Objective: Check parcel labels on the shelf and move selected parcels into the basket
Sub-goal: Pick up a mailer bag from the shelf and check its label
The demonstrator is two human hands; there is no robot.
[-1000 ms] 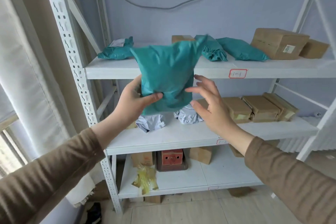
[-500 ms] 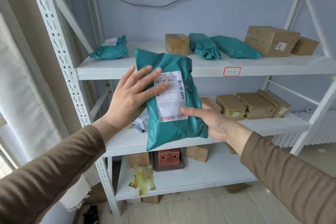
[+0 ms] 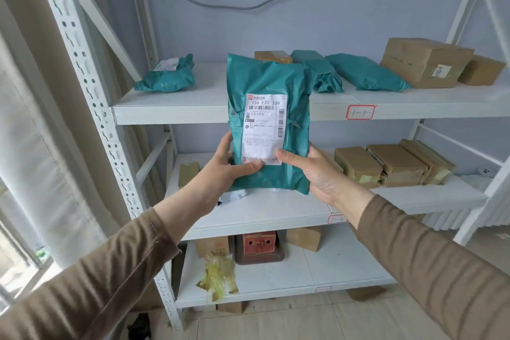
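I hold a teal plastic parcel [image 3: 271, 83] upright in front of the white shelf [image 3: 171, 110], its white shipping label [image 3: 263, 124] facing me. My left hand [image 3: 220, 171] grips its lower left edge, thumb on the label's bottom. My right hand [image 3: 314, 171] grips the lower right edge, thumb on the label's corner. No basket is in view.
The top shelf carries more teal parcels [image 3: 168, 77] [image 3: 364, 74] and brown boxes [image 3: 425, 62]. Taped brown boxes [image 3: 392, 163] line the middle shelf. On the bottom shelf stand a red box [image 3: 259, 243], cartons and a yellow bag [image 3: 218, 276]. A curtain [image 3: 33, 119] hangs at the left.
The parcel was turned so its label faces me and raised upright. My left hand moved from lying flat across its front to gripping the lower left edge; the right hand stayed on the lower right.
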